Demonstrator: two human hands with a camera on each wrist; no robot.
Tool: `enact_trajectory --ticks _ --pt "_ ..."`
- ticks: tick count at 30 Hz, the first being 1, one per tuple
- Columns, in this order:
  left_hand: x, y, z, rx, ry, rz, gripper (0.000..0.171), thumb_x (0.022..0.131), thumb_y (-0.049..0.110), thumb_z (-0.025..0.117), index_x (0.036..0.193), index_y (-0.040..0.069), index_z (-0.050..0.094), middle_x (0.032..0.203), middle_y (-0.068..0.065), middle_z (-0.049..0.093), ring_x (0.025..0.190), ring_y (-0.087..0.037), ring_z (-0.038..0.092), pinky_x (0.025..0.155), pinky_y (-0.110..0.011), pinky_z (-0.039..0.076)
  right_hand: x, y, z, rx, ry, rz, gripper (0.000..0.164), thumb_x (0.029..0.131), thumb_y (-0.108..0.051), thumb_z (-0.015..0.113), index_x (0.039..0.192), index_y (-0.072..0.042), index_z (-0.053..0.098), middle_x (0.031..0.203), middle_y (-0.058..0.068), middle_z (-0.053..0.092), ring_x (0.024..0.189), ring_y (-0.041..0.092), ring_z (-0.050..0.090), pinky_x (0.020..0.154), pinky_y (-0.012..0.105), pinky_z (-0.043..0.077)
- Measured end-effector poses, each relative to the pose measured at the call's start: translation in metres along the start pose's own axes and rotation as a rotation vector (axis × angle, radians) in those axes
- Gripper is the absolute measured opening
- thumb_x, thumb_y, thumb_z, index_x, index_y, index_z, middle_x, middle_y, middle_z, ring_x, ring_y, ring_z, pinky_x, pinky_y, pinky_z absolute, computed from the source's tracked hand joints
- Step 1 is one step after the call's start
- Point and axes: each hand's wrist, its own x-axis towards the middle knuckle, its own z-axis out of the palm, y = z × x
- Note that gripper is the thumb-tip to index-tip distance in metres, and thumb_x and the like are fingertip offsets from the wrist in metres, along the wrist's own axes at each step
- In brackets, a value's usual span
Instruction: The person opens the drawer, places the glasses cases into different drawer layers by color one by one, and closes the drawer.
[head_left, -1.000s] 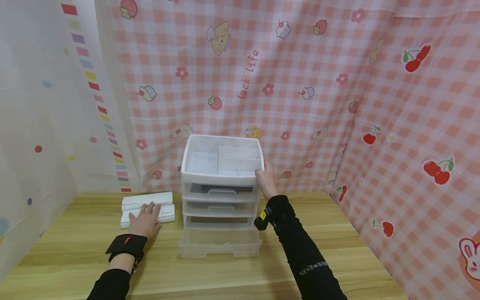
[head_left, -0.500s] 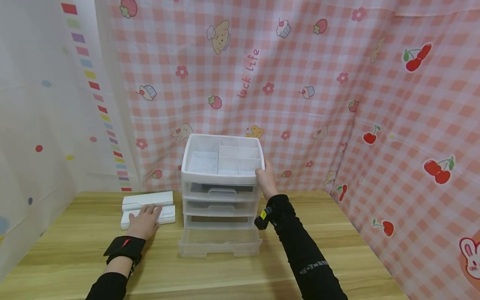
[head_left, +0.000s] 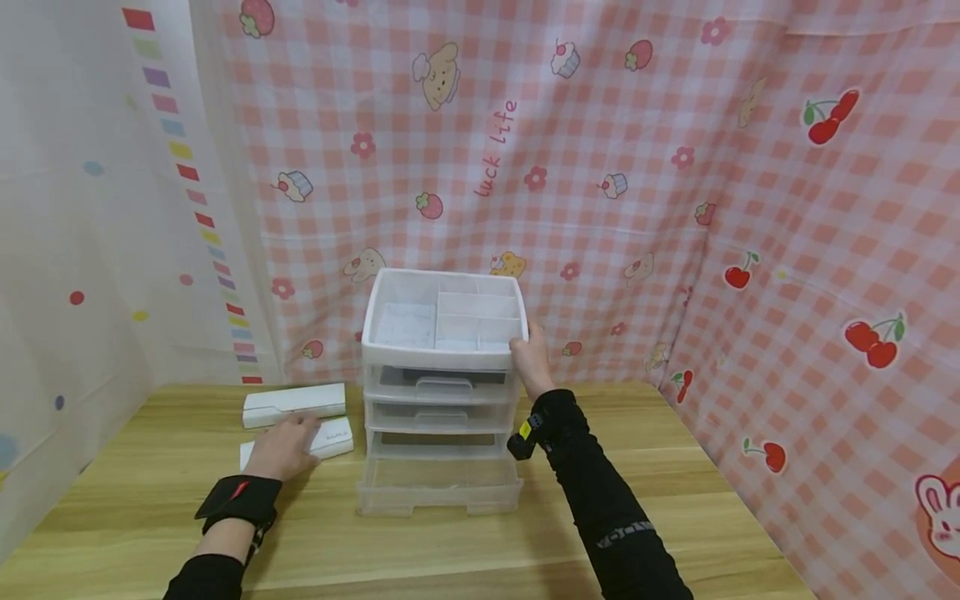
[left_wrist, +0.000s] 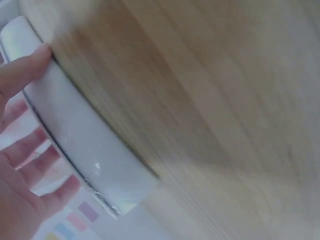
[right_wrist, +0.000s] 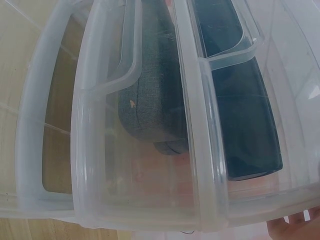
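Observation:
Two long white flap cases lie at the left of the table, the far case [head_left: 300,403] behind the near case [head_left: 333,437]. My left hand [head_left: 283,448] is over the near case and covers part of it. In the left wrist view its thumb is on one long edge of the white case [left_wrist: 95,145] and its fingers are along the other, gripping it. My right hand [head_left: 532,360] holds the upper right side of a white drawer unit [head_left: 438,359], thumb at the front rim. The unit's bottom drawer [head_left: 442,497] is pulled out.
Clear upper drawers hold a dark grey rounded object [right_wrist: 150,95] and a dark flat-ended object [right_wrist: 245,120]. An open divided tray [head_left: 480,307] tops the unit. Wooden tabletop [head_left: 637,483] extends on both sides. Patterned curtains [head_left: 600,233] hang behind and at the sides.
My left hand has drawn back toward me and left, and the near white case has come forward and turned slightly, widening the gap to the far case. The right hand stays put.

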Motion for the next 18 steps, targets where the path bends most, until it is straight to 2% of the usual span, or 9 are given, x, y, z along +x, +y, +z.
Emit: enact_trajectory --ticks 4,8,13,18 --pt "0.0 0.003 -0.004 -0.019 -0.015 -0.044 0.05 0.062 0.019 0.084 0.103 -0.001 0.063 0.092 -0.022 0.065 0.076 -0.035 0.063 0.061 -0.048 0.05 0.001 0.0 0.0 0.008 0.003 -0.007 0.063 0.087 0.001 0.037 0.148 -0.01 0.029 0.15 0.011 0.032 0.134 0.03 0.036 0.115 0.051 0.026" --pt "-0.003 0.005 -0.004 -0.014 -0.028 -0.072 0.05 0.06 0.021 0.085 0.1 -0.001 0.064 0.082 -0.017 0.065 0.067 -0.028 0.058 0.057 -0.044 0.047 0.001 -0.001 0.001 0.012 0.004 -0.021 0.063 0.086 0.003 0.036 0.148 -0.009 0.03 0.15 0.011 0.035 0.135 0.03 0.037 0.115 0.05 0.026" --pt "-0.01 0.009 -0.007 0.01 -0.016 -0.065 0.049 0.057 0.023 0.086 0.094 0.0 0.065 0.074 -0.013 0.064 0.063 -0.024 0.056 0.054 -0.04 0.046 0.001 0.0 0.002 0.003 -0.002 -0.046 0.06 0.087 0.003 0.035 0.146 -0.008 0.034 0.146 0.011 0.041 0.13 0.03 0.042 0.113 0.051 0.029" --pt "-0.016 0.019 -0.023 0.001 0.014 -0.051 0.048 0.057 0.021 0.086 0.093 0.001 0.064 0.07 -0.012 0.06 0.06 -0.024 0.054 0.051 -0.039 0.043 0.001 0.001 0.002 0.002 -0.001 -0.058 0.059 0.086 0.004 0.035 0.145 -0.006 0.035 0.143 0.013 0.043 0.128 0.03 0.043 0.112 0.05 0.031"
